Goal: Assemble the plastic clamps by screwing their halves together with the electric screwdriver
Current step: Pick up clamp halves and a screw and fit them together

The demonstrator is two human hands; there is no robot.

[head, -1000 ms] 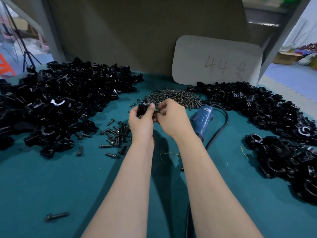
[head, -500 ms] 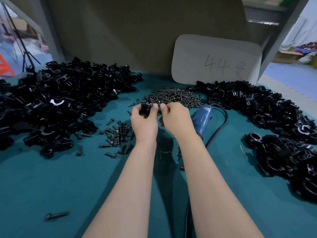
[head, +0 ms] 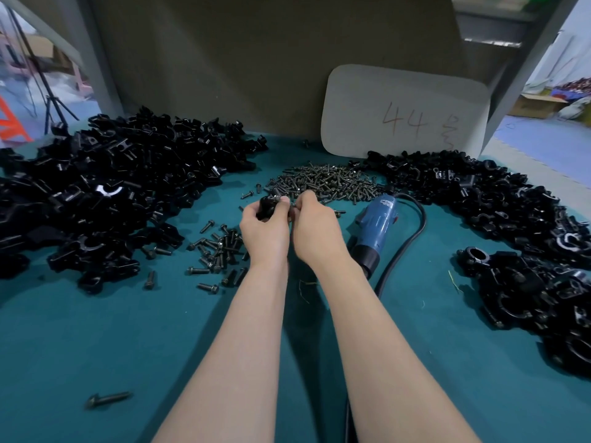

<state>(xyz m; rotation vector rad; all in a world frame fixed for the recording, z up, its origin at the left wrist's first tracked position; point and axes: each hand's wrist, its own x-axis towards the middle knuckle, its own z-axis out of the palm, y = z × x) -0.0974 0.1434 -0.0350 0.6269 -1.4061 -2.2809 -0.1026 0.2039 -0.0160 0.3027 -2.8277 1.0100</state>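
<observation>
Plastic clamp (head: pixel 267 206) sits in your left grip (head: pixel 263 230), fingers curled round it, held above the bench (head: pixel 96 346) just in front of the screw pile (head: pixel 326 183). Your right grip (head: pixel 315 230) curls in against its right side; whether it pinches the clamp or a screw, I cannot tell. Your electric screwdriver (head: pixel 377 225) lies on the bench just right of that grip, untouched. A heap of black clamp parts (head: pixel 112 187) lies to your left.
</observation>
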